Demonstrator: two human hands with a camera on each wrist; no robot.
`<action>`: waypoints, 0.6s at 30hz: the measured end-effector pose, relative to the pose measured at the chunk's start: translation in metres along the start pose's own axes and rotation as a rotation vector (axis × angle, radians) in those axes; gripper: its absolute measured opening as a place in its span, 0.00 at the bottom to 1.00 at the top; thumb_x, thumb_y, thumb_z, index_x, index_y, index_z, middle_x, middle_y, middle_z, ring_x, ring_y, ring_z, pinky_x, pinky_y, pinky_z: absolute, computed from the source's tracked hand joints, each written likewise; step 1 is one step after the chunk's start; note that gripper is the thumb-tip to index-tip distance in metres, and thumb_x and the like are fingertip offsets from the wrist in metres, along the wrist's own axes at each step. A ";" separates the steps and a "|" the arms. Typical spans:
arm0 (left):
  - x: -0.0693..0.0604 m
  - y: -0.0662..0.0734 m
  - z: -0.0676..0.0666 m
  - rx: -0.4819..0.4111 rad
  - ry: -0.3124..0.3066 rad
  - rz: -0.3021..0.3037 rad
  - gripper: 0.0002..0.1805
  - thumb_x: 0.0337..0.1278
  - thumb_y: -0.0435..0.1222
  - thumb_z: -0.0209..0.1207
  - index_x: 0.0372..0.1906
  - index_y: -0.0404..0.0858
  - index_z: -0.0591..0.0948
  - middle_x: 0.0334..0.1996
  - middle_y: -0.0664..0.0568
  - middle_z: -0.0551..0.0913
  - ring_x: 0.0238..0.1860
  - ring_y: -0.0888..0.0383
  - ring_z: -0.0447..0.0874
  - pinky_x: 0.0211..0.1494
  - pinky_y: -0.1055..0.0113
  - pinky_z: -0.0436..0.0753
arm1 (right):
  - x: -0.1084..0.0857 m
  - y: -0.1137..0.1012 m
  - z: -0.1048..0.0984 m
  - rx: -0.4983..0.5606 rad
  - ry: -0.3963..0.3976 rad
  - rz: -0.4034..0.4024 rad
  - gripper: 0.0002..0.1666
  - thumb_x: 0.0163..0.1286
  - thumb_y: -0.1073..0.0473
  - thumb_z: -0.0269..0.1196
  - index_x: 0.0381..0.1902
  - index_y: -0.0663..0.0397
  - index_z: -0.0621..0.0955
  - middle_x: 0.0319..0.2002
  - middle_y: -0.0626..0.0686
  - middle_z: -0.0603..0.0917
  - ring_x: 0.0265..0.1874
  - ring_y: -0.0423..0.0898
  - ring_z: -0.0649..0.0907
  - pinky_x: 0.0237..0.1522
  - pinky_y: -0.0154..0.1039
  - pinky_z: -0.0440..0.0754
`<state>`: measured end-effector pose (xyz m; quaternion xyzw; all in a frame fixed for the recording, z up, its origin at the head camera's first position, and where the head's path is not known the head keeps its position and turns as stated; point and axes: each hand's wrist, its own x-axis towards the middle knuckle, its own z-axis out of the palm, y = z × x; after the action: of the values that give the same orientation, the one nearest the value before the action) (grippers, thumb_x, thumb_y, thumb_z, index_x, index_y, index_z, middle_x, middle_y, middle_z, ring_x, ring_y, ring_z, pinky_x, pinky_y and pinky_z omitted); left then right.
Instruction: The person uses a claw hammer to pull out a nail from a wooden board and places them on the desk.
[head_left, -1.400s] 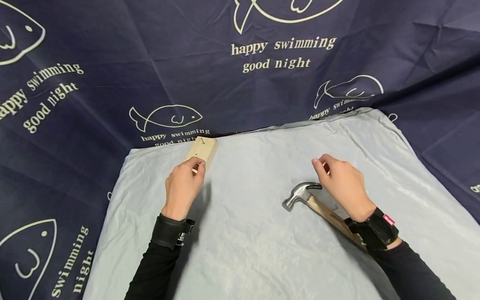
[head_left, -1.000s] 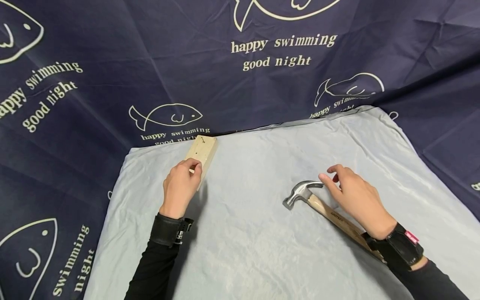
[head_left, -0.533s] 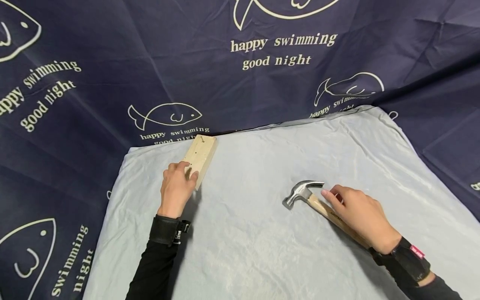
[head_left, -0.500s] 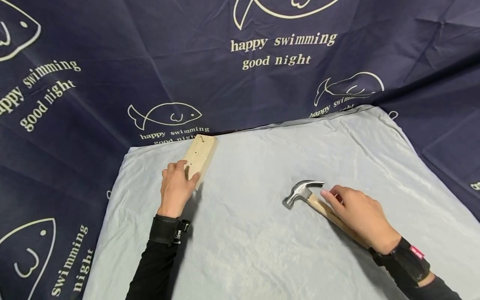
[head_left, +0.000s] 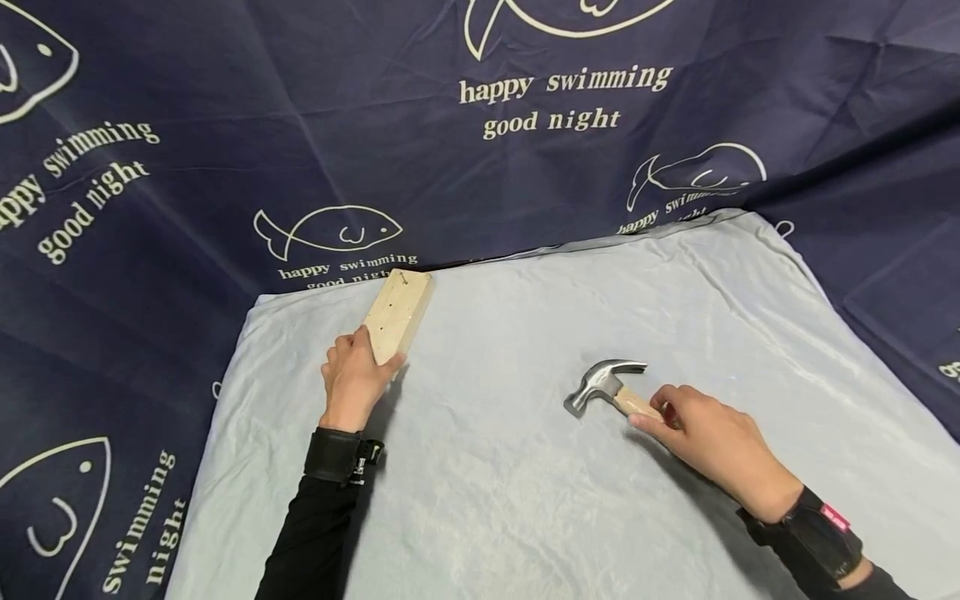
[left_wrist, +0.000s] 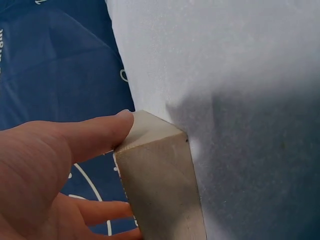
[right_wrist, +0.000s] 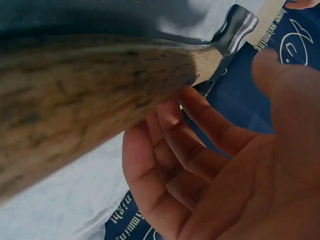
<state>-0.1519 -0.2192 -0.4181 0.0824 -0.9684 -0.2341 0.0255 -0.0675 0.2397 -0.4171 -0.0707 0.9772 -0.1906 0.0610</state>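
A pale wooden block (head_left: 399, 310) lies at the far left of the cloth, with a bent-looking nail (head_left: 403, 278) in its top near the far end and small dark holes below it. My left hand (head_left: 352, 382) grips its near end, thumb on one side and fingers on the other; the left wrist view shows the thumb (left_wrist: 102, 131) against the block's corner. To the right lies a claw hammer (head_left: 600, 385), steel head pointing left. My right hand (head_left: 720, 442) is around its handle; in the right wrist view loosely bent fingers (right_wrist: 175, 150) touch the wood (right_wrist: 90, 95) while the thumb stands apart.
A light grey cloth (head_left: 487, 483) covers the table. Behind it and at both sides hangs a dark blue curtain (head_left: 300, 125) printed with fish and lettering. The block's far end reaches the table's back edge. Both wrists wear black straps (head_left: 333, 456).
My left hand has drawn back from over the block and taken hold of its near end. The right hand has moved right, then down onto the hammer's handle. Block and hammer have stayed put.
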 end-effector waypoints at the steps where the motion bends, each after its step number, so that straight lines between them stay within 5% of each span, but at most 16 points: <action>1: 0.001 0.000 0.000 0.003 -0.006 -0.003 0.46 0.65 0.49 0.66 0.76 0.27 0.62 0.64 0.23 0.68 0.63 0.27 0.67 0.64 0.32 0.67 | -0.001 0.001 0.001 -0.003 -0.004 -0.005 0.28 0.66 0.23 0.60 0.41 0.38 0.82 0.32 0.39 0.80 0.26 0.37 0.76 0.23 0.39 0.70; 9: 0.006 -0.004 0.006 -0.006 -0.048 -0.027 0.58 0.64 0.53 0.66 0.80 0.22 0.47 0.67 0.18 0.61 0.65 0.23 0.65 0.68 0.31 0.67 | -0.002 0.005 0.007 -0.026 -0.028 -0.051 0.26 0.64 0.34 0.71 0.52 0.40 0.81 0.37 0.40 0.81 0.32 0.37 0.80 0.24 0.41 0.74; 18: 0.009 -0.008 0.013 -0.036 -0.046 -0.050 0.58 0.61 0.51 0.69 0.81 0.27 0.48 0.67 0.22 0.61 0.64 0.27 0.65 0.64 0.34 0.70 | -0.001 0.006 0.010 -0.053 0.030 -0.087 0.23 0.63 0.44 0.75 0.54 0.41 0.83 0.36 0.40 0.82 0.31 0.35 0.80 0.24 0.41 0.76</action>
<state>-0.1607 -0.2220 -0.4330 0.1005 -0.9619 -0.2541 -0.0013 -0.0654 0.2421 -0.4287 -0.1117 0.9788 -0.1680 0.0360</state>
